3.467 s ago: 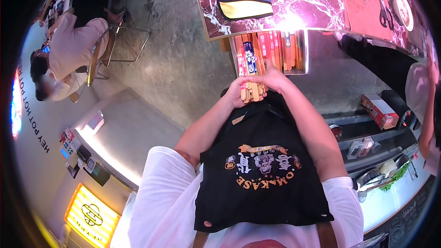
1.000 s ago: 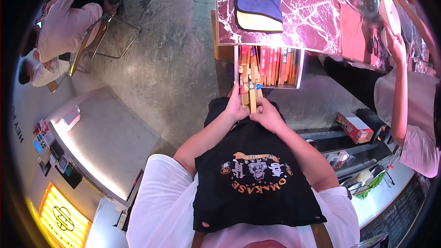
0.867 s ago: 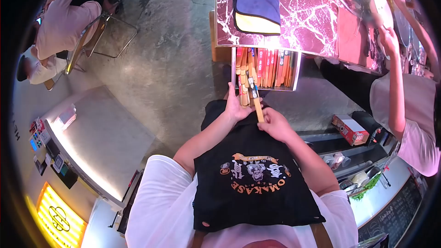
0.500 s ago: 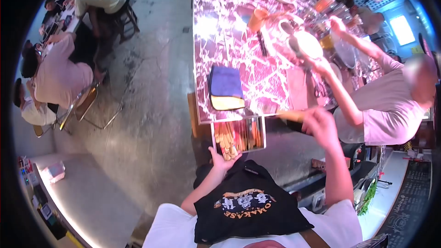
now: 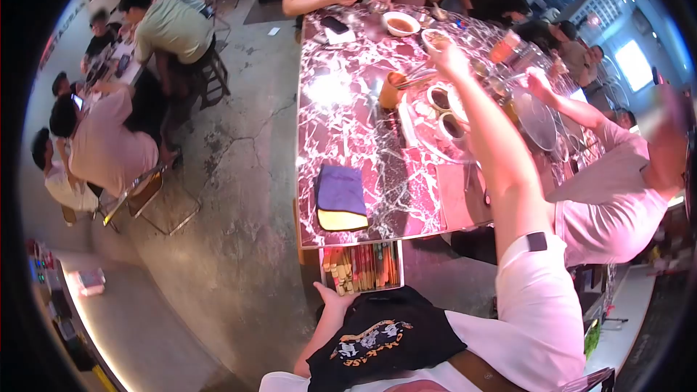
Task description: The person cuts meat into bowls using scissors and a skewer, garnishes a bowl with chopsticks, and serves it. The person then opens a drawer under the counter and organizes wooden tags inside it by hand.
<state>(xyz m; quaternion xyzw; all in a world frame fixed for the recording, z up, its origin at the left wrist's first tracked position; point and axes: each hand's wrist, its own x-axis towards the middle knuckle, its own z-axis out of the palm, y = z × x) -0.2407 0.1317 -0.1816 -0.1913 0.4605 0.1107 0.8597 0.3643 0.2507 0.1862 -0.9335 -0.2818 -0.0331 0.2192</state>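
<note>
My left hand (image 5: 338,296) is at the front edge of a pulled-out drawer (image 5: 401,267), its thumb out to the side and its other fingers against the drawer's front. Inside the drawer lie many slim sticks (image 5: 367,265), some with pale wooden ends and some in reddish wrappers. Stretched far over the marbled table, my right hand (image 5: 451,62) is at the near side of a small bowl (image 5: 433,36). Its fingertips are too small and overlapped to show whether they grip the bowl. Close by, a brown cup (image 5: 392,90) holds utensils.
A folded purple-and-yellow cloth (image 5: 341,196) lies at the table's near left. Dark sauce dishes (image 5: 451,127) sit on a tray, and a white bowl (image 5: 401,25) stands farther back. A co-worker (image 5: 610,203) works at right; several people sit at left and across the table.
My right hand has gone from the table's near edge, where it held a blurred wooden-coloured item, forward to the small bowl. The head view has tilted up. My left hand stays at the drawer.
</note>
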